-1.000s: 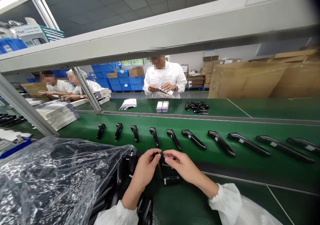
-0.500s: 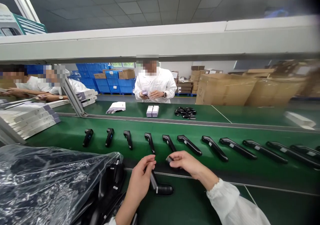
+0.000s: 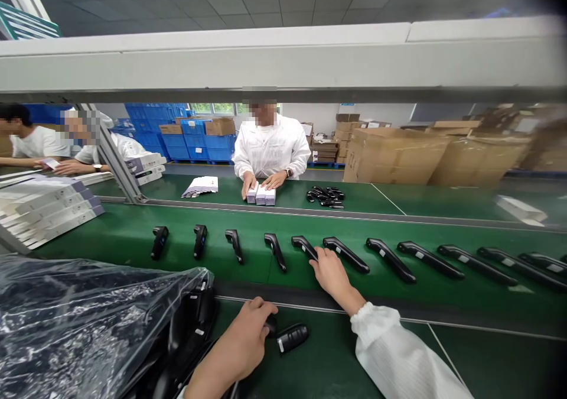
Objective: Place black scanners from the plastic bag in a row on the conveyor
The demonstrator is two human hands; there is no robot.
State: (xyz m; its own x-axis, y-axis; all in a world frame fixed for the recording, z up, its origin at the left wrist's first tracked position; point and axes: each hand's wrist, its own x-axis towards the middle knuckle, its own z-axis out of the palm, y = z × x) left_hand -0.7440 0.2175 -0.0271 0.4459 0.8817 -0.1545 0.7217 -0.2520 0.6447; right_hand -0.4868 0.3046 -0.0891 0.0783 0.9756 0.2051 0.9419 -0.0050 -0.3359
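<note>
My right hand (image 3: 331, 272) reaches onto the green belt, with its fingers closed on the lower end of a black angled handheld device (image 3: 303, 244). Other black handheld devices of that shape lie in a row to both sides of it. On the near bench, my left hand (image 3: 245, 334) has its fingers curled over a small black piece (image 3: 271, 326), mostly hidden beneath them. Just right of that hand lies a short ribbed black part (image 3: 293, 338) with a white label.
At left, a clear plastic bag (image 3: 88, 322) lies over a heap of black parts (image 3: 201, 310). Stacked white boxes (image 3: 62, 210) stand behind it. Across the belt (image 3: 248, 216), a person in white (image 3: 272, 148) touches small boxes (image 3: 261, 195) near a pile of black parts (image 3: 325, 196).
My right hand has moved forward from near the belt's edge onto a device. My left hand has lowered to the bench. The ribbed part has turned. The person opposite has lowered both hands to the boxes.
</note>
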